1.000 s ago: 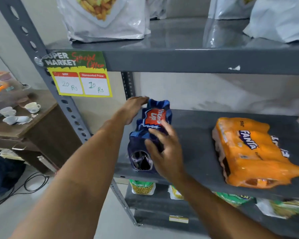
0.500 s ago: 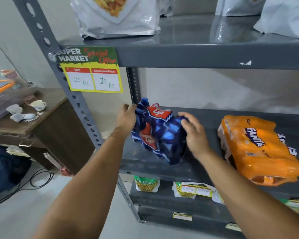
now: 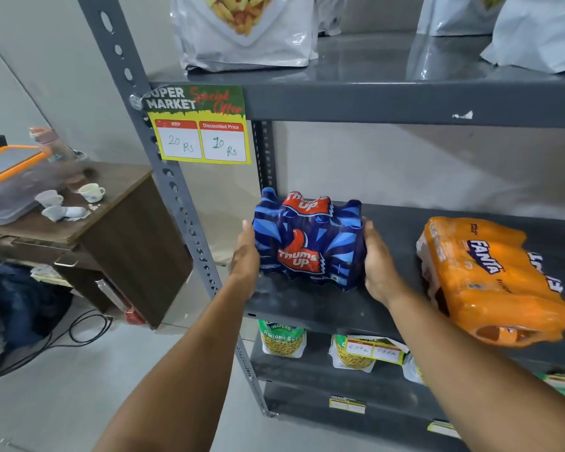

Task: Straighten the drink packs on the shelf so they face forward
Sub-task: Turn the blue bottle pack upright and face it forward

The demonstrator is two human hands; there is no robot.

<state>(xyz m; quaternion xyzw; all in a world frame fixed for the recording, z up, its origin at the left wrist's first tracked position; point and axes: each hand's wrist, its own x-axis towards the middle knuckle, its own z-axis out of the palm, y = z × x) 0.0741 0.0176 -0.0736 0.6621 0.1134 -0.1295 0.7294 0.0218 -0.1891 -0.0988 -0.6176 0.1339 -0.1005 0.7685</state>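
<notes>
A blue Thums Up drink pack (image 3: 309,243) stands upright at the left end of the grey middle shelf (image 3: 333,308), its logo side facing me. My left hand (image 3: 247,256) presses on its left side and my right hand (image 3: 377,265) on its right side, so both grip it. An orange Fanta drink pack (image 3: 493,278) lies on its side at the right of the same shelf, turned at an angle, its near end over the shelf's front edge.
The grey shelf post (image 3: 173,187) rises just left of the blue pack, with a price sign (image 3: 203,125) hanging above. White snack bags (image 3: 245,31) fill the top shelf; snack packets (image 3: 282,340) sit below. A wooden desk (image 3: 88,223) with cups stands left.
The blue pack went from lying end-on to standing upright with its logo side toward me. My hands shifted to its two sides.
</notes>
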